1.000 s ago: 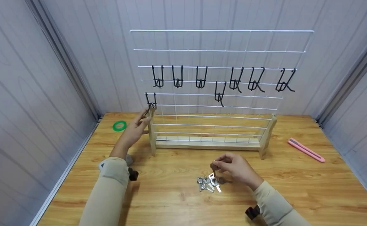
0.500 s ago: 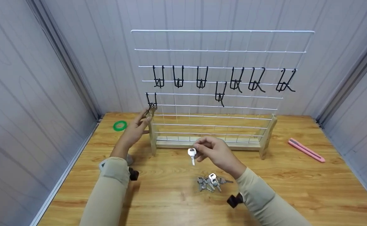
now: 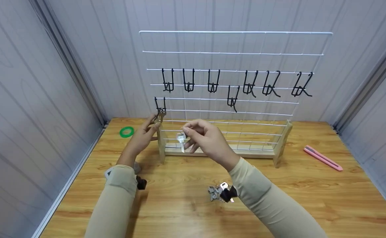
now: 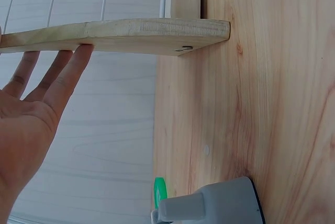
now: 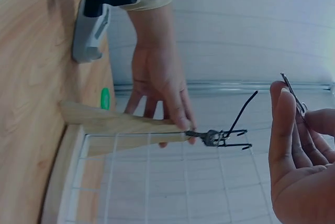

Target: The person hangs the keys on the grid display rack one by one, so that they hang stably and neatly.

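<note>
A white wire grid rack point(image 3: 236, 53) on wooden feet point(image 3: 161, 145) stands at the back of the wooden table point(image 3: 312, 195), with several black hooks point(image 3: 189, 80) on it. My left hand point(image 3: 153, 124) reaches up beside the rack's left post; its straight fingers point(image 4: 68, 72) lie against the wood point(image 4: 120, 34), and a fingertip touches a key point(image 5: 212, 137) hanging on the lowest left hook point(image 3: 160, 106). My right hand point(image 3: 188, 134) is raised in front of the rack and pinches a silver key point(image 3: 180, 138). A pile of several keys point(image 3: 214, 193) lies on the table, partly behind my right sleeve.
A green tape ring point(image 3: 126, 132) lies at the back left of the table. A pink utility knife point(image 3: 323, 158) lies at the right. Grey panelled walls close in the left, right and back sides.
My right hand lifted one key from the pile and carried it up and left towards the rack's left side. My left hand stayed at the lowest left hook.
</note>
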Motion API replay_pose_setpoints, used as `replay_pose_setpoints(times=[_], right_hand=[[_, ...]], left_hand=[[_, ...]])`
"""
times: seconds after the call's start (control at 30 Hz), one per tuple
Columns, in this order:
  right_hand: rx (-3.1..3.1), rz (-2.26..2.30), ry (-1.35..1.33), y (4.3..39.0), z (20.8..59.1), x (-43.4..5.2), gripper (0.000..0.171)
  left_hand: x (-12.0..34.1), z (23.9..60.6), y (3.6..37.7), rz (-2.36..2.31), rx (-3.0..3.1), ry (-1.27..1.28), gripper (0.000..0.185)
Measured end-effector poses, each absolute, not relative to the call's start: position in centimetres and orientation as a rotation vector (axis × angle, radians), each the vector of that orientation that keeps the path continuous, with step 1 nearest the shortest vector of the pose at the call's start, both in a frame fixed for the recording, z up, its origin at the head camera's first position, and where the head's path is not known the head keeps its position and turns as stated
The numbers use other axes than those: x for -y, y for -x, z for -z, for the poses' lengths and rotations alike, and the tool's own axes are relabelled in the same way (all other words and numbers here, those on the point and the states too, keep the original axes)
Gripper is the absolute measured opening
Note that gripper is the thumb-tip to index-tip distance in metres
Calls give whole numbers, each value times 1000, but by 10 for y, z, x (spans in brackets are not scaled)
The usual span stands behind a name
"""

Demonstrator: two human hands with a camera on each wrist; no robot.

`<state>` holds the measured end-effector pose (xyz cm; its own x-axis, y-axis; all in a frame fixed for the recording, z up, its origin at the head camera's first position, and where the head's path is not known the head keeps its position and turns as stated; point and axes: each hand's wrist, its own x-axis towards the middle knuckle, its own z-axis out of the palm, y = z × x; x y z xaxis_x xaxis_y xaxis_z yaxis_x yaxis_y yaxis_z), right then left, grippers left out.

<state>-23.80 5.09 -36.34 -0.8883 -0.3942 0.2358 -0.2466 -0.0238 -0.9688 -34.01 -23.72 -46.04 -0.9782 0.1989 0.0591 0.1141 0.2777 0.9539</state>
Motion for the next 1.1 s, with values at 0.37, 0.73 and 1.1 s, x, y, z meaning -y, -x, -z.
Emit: replay_pose_setpoints(times=[0.37, 0.73, 1.1], right_hand=[[-2103, 2164, 685, 252, 325, -13, 23], [-1946, 2410, 542, 261, 312, 20, 23], [-1773, 2563, 473, 267, 312, 38, 23]], left_hand=[[237, 461, 342, -1814, -2472, -288, 68], [238, 463, 343, -1805, -2482, -322, 69], [239, 464, 342, -1801, -2490, -313, 74]])
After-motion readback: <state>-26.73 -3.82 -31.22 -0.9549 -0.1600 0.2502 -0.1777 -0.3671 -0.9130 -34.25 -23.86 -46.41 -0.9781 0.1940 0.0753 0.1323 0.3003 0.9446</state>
